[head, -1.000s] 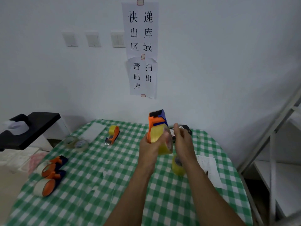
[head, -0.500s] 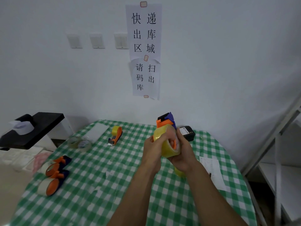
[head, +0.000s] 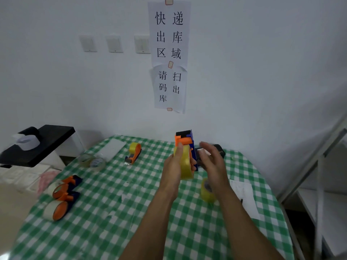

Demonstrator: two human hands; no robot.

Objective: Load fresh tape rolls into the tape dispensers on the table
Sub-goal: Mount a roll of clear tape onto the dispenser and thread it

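Gripping an orange-and-blue plastic tape dispenser [head: 185, 140] carrying a glossy yellow tape roll [head: 186, 163], the left hand [head: 172, 170] holds it upright above the green-checked tablecloth [head: 112, 203]; the right hand [head: 213, 163] hovers just beside, fingers spread.

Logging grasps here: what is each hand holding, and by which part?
The left hand grips the tape dispenser by its yellow roll. The right hand is open beside it, holding nothing.
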